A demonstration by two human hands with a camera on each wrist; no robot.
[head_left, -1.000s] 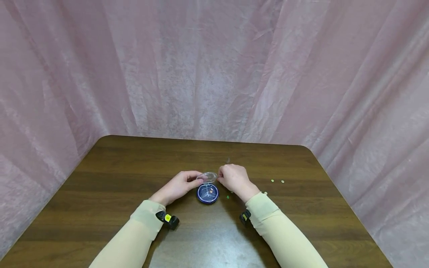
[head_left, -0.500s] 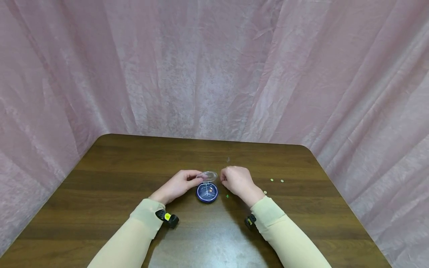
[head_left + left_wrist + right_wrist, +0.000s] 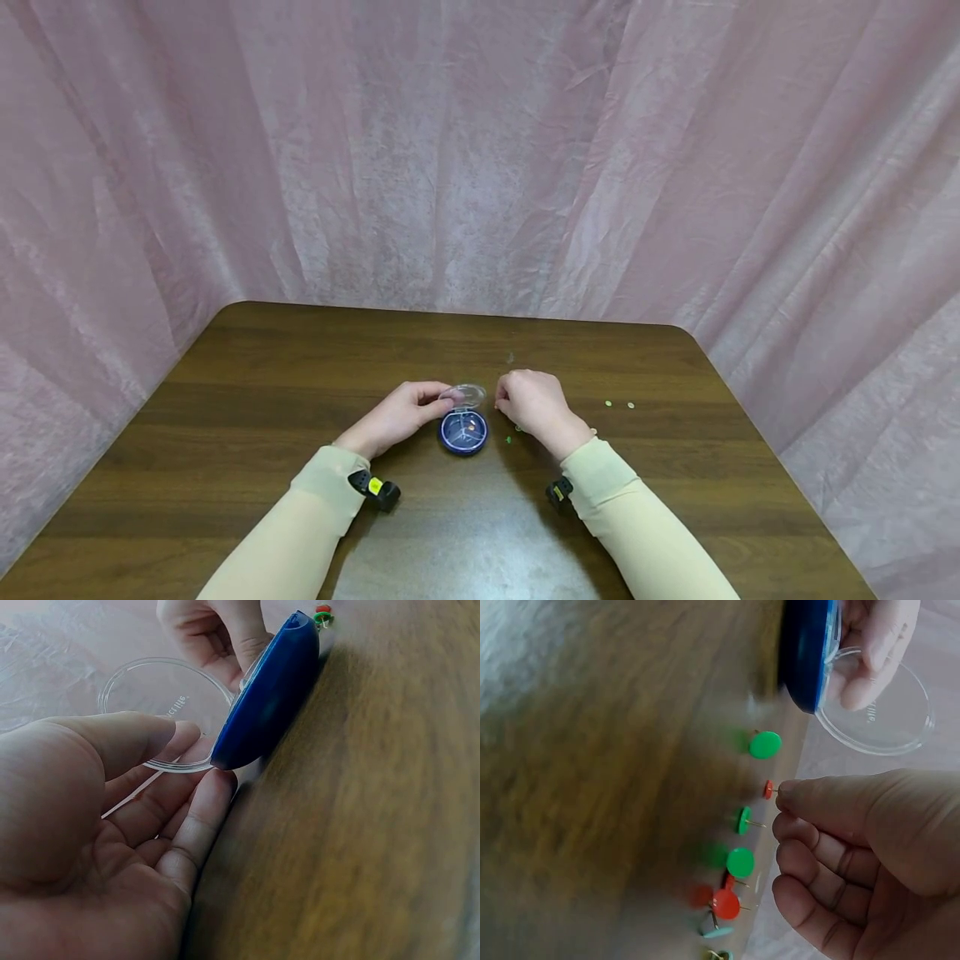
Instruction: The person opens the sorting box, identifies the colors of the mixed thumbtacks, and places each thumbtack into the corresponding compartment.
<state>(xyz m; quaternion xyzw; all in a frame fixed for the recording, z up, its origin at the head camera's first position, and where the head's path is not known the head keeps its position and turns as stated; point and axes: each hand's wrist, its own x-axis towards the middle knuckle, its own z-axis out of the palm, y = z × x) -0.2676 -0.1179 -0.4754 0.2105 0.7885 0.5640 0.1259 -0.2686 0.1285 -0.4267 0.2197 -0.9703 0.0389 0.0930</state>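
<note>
A small round blue pill case lies on the table with its clear lid raised. Its inside is split by light dividers, and a tiny orange-gold thing shows in one section. My left hand pinches the lid, thumb on one face and fingers behind. Just right of the case, my right hand has curled fingers. At its thumb tip is the pin of a red thumbtack, apparently pinched; the index fingertip is hidden. Close by lie a green thumbtack and another green thumbtack.
Beyond these, the right wrist view has more thumbtacks, among them a green one and a red one. Two pale discs lie farther right on the brown wooden table. A pink curtain hangs behind and around it.
Compared with a second ago, my right hand sits slightly farther right of the case. The left hand keeps its hold on the lid, and the case has stayed in place.
</note>
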